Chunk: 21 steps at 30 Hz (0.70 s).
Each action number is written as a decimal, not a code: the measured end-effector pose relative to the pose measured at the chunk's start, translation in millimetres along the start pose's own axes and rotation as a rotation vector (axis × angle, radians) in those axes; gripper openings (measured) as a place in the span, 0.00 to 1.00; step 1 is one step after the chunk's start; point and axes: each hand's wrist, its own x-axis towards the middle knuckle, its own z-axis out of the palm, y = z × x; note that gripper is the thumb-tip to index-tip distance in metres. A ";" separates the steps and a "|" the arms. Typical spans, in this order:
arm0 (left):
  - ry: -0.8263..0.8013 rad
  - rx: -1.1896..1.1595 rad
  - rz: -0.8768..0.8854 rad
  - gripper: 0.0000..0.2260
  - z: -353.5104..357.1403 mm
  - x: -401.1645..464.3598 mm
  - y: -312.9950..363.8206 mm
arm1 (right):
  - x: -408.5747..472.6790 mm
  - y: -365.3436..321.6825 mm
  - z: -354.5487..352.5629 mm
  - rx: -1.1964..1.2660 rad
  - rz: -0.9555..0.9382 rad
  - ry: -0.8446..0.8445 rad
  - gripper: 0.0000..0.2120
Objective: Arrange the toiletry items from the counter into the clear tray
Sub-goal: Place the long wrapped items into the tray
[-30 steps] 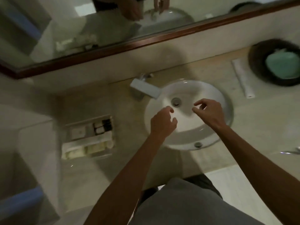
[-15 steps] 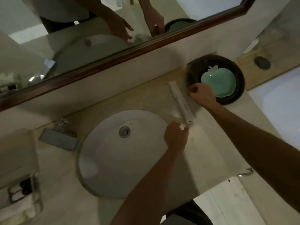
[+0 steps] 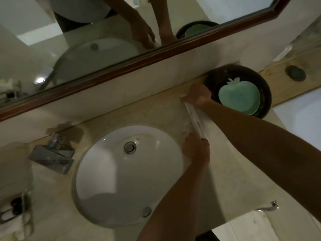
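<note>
Head-cam view down onto a dim beige bathroom counter w/ a round white sink set into it. A long, narrow white box, prob. a toiletry pkg, lies flat on the counter just right of the sink, running from near the back wall toward the front edge. The right hand is at its far end, fingers curled closed on that end; the left hand is at its near end, fingertips pinched on it. Just right of the right hand sits a dark round bowl holding a green apple-shaped dish. A chrome faucet is left of the sink. The clear tray w/ small items inside is at the far left edge, well apart from the box, partly cut off. A wood-framed mirror above reflects both arms.
</note>
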 end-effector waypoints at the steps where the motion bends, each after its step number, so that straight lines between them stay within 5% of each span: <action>1: 0.018 0.016 0.031 0.14 -2.9 0.9 -3.6 | 0.6 1.8 -3.5 0.057 0.011 -0.013 0.30; 7: 0.228 0.142 0.296 0.06 -21.5 7.9 -63.8 | -4.6 32.9 -17.9 0.587 0.225 -0.169 0.10; 9: 0.228 0.179 0.372 0.05 -19.7 8.9 -78.9 | -7.1 44.9 -17.5 0.505 0.191 -0.188 0.04; 12: 0.163 0.177 0.453 0.08 -20.3 4.5 -80.8 | -6.3 47.9 -22.6 0.236 0.042 -0.127 0.15; 14: 0.164 0.071 0.395 0.12 -23.8 -3.0 -79.8 | -6.2 47.4 -28.5 0.114 0.015 -0.077 0.14; 18: 0.161 -0.238 -0.033 0.19 -22.2 -0.1 -92.1 | -0.5 40.4 -33.5 -0.099 -0.045 -0.072 0.16; 21: 0.043 -0.294 -0.059 0.20 -14.3 7.3 -96.9 | 2.8 30.9 -28.6 -0.160 -0.085 -0.128 0.18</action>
